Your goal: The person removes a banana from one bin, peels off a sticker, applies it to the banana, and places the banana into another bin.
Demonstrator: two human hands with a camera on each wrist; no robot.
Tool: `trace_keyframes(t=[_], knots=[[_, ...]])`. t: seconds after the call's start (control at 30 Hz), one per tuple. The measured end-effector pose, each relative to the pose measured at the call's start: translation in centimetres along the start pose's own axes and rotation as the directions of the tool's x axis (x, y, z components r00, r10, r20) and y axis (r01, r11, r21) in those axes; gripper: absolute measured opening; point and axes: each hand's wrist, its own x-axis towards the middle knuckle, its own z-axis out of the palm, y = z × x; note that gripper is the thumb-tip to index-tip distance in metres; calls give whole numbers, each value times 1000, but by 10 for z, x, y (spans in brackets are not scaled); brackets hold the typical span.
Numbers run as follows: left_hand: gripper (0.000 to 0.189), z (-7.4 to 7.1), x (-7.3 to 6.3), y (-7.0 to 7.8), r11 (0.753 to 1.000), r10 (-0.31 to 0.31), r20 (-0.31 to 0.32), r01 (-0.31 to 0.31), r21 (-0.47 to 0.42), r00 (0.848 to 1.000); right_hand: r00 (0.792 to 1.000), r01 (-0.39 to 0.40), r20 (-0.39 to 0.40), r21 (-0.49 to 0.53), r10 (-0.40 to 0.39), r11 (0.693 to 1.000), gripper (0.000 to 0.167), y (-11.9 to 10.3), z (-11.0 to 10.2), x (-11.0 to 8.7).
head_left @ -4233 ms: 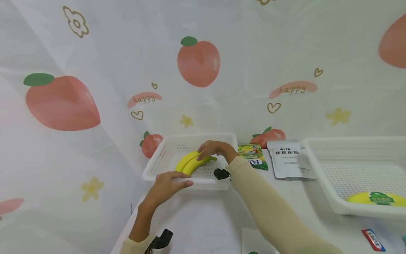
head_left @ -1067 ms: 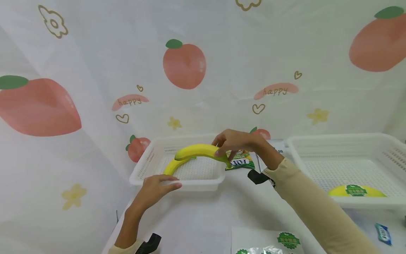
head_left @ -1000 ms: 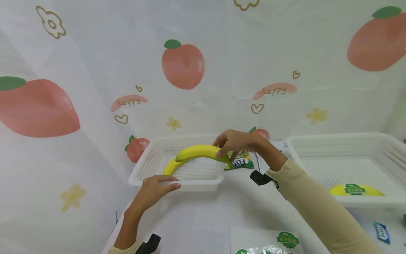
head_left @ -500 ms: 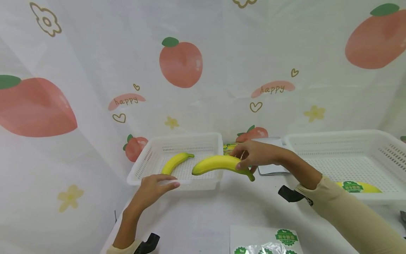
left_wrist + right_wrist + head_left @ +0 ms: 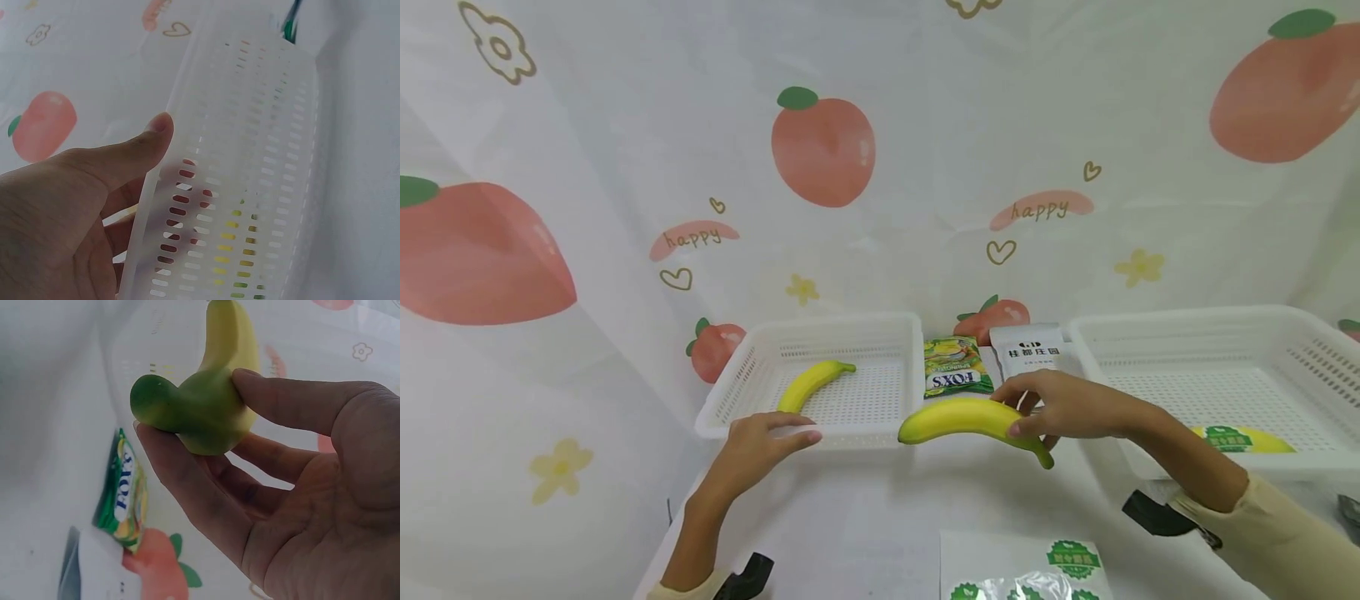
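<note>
My right hand (image 5: 1060, 406) pinches a yellow banana (image 5: 962, 417) near its green stem, in the air in front of the left white basket (image 5: 906, 435). Thumb and fingers lie on either side of the banana (image 5: 231, 337) in the right wrist view. A second banana (image 5: 808, 385) lies inside the left basket, its near end partly hidden by the near rim and my left hand (image 5: 760, 450). That hand grips the basket's near rim. In the left wrist view the thumb (image 5: 160, 125) is outside the wall, and the fingers show through the slots from inside.
Right of the left basket lie a green FOX'S packet (image 5: 955, 367) and a silver pouch (image 5: 1026, 348). A larger white basket (image 5: 1187, 321) holds a yellow item with a green label (image 5: 1228, 439). A sheet of green stickers (image 5: 992, 554) lies at the front.
The right hand has lifted one of two bananas out of the left basket and carried it right and toward me. The left hand stays on the rim.
</note>
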Motion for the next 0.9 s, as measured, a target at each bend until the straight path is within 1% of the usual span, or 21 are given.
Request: trace_keyframes(t=[0.27, 0.4, 0.53, 0.73, 0.9], knots=[[48, -1, -1, 1, 1000, -8, 5, 8, -1, 1000, 998, -39, -38, 28, 40, 999, 53, 23, 12, -23], [47, -1, -1, 2, 1000, -5, 5, 5, -3, 1000, 998, -39, -53, 35, 41, 999, 51, 34, 18, -30], [47, -1, -2, 2, 1000, -7, 3, 7, -6, 1000, 996, -61, -67, 21, 62, 998, 48, 43, 25, -34], [48, -1, -1, 1, 1000, -7, 4, 7, -10, 1000, 996, -13, -88, -34, 10, 999, 48, 55, 32, -38], [47, -1, 0, 1, 1000, -5, 4, 5, -9, 1000, 995, -11, -98, -60, 5, 998, 46, 62, 36, -38]])
